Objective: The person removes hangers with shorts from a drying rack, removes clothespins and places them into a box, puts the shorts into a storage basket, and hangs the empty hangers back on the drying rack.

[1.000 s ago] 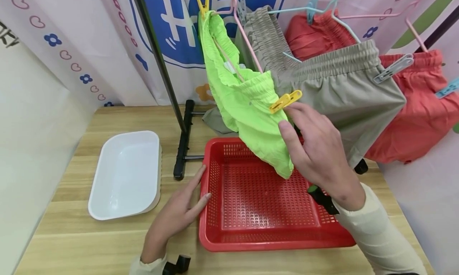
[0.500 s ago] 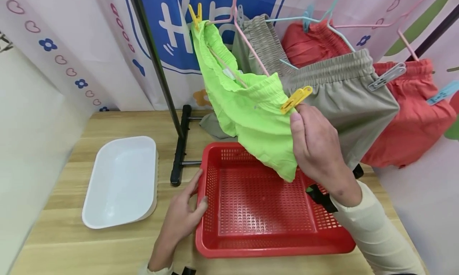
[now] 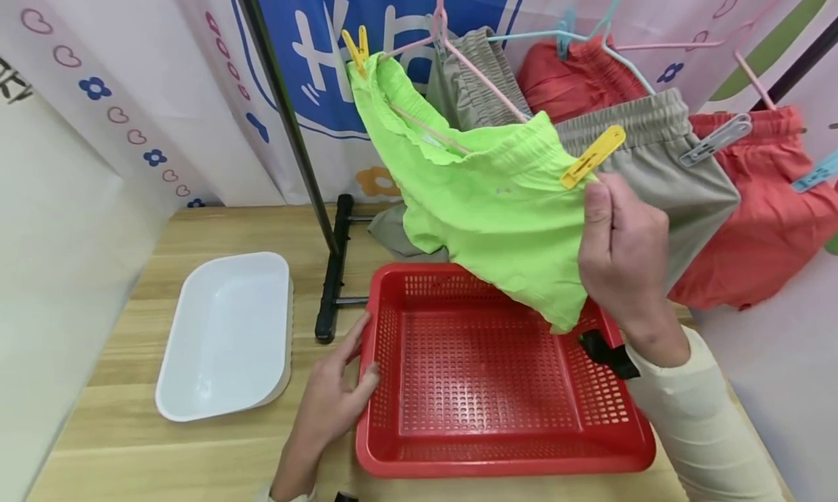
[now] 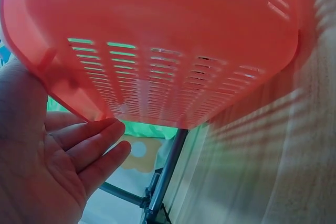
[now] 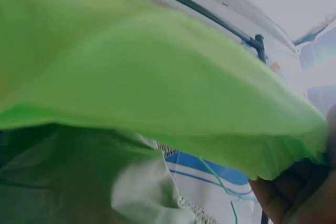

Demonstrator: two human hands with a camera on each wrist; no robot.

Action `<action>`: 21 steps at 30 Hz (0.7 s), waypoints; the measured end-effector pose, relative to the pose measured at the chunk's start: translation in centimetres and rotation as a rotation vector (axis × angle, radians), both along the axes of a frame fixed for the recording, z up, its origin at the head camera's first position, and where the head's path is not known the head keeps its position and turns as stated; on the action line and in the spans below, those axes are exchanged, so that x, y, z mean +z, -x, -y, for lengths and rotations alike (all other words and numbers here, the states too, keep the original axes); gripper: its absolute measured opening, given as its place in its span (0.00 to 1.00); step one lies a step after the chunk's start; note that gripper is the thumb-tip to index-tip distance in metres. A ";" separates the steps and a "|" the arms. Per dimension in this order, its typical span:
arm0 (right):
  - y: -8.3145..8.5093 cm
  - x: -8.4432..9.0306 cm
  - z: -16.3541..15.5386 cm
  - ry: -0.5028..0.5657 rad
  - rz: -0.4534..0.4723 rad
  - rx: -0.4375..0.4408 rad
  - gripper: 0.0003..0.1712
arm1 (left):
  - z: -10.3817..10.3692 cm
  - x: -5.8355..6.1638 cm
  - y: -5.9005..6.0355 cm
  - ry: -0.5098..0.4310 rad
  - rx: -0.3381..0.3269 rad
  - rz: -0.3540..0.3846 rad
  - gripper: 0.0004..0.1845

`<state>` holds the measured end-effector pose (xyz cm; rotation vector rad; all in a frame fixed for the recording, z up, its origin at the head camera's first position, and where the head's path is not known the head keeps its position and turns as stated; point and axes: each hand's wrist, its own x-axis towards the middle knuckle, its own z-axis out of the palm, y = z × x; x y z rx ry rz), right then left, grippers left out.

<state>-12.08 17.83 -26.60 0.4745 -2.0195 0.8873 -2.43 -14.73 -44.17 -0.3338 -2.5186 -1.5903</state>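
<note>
Two hands, one basket, one pair of green shorts

Two yellow pegs [image 3: 592,156] are pinning the green shorts [image 3: 497,211] to a pink hanger [image 3: 458,47] on the black rack [image 3: 288,124]. Behind them two beige shorts [image 3: 661,160] and two red shorts [image 3: 766,204] are hanging before a patterned curtain. I am standing over a wooden table [image 3: 131,444] bearing one white tray [image 3: 225,335] and one red basket [image 3: 484,385]. My right hand [image 3: 622,255] is pinching the shorts' waistband just below the nearer peg, above the basket. My left hand [image 3: 330,404] is resting against the basket's left wall, fingers straight, gripping nothing.
</note>
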 end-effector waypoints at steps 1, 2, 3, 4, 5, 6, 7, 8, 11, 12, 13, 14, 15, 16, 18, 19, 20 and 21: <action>0.2 0.1 -0.1 0.015 -0.015 -0.009 0.19 | 0.0 0.0 0.0 0.001 0.004 0.001 0.43; 0.3 0.3 -0.2 0.034 -0.027 -0.017 0.18 | 0.1 0.1 -0.1 0.002 0.007 0.004 0.43; 0.5 0.4 -0.3 0.056 -0.036 -0.020 0.17 | 0.1 0.1 -0.1 0.007 0.012 0.003 0.43; 0.6 0.6 -0.4 0.078 -0.042 -0.022 0.17 | 0.2 0.1 -0.1 0.014 0.017 0.004 0.43; 0.6 0.7 -0.5 0.099 -0.047 -0.023 0.16 | 0.2 0.1 -0.2 0.020 0.023 0.005 0.43; 0.7 0.9 -0.6 0.121 -0.048 -0.020 0.16 | 0.2 0.1 -0.2 0.026 0.027 0.006 0.43; 0.8 1.0 -0.7 0.144 -0.047 -0.014 0.16 | 0.3 0.2 -0.2 0.032 0.030 0.008 0.43; 0.8 1.2 -0.8 0.167 -0.042 -0.006 0.16 | 0.3 0.2 -0.2 0.035 0.033 0.010 0.43; 0.7 1.8 -1.2 0.224 -0.031 0.007 0.18 | 0.2 0.2 -0.3 0.037 0.042 0.015 0.43; 0.6 2.0 -1.4 0.240 -0.028 0.009 0.19 | 0.2 0.2 -0.3 0.038 0.045 0.014 0.43; 0.5 2.1 -1.6 0.254 -0.027 0.007 0.19 | 0.2 0.1 -0.3 0.037 0.047 0.012 0.43; 0.4 2.1 -1.8 0.273 -0.026 0.007 0.20 | 0.2 0.1 -0.3 0.036 0.049 0.009 0.43; 0.3 2.1 -2.1 0.292 -0.027 0.010 0.20 | 0.2 0.1 -0.2 0.035 0.052 0.008 0.43; 0.2 2.0 -2.3 0.310 -0.027 0.013 0.21 | 0.3 0.1 -0.2 0.032 0.051 0.007 0.43; -0.2 1.8 -2.9 0.344 -0.027 0.025 0.21 | 0.5 0.1 0.0 0.032 0.050 -0.005 0.43; -0.4 1.7 -3.1 0.363 -0.028 0.034 0.21 | 0.7 0.0 0.1 0.035 0.047 -0.015 0.43; -0.7 1.6 -3.4 0.384 -0.028 0.045 0.22 | 0.9 0.0 0.3 0.037 0.041 -0.025 0.42; -1.0 1.5 -3.7 0.400 -0.028 0.059 0.22 | 1.1 -0.1 0.4 0.038 0.035 -0.033 0.42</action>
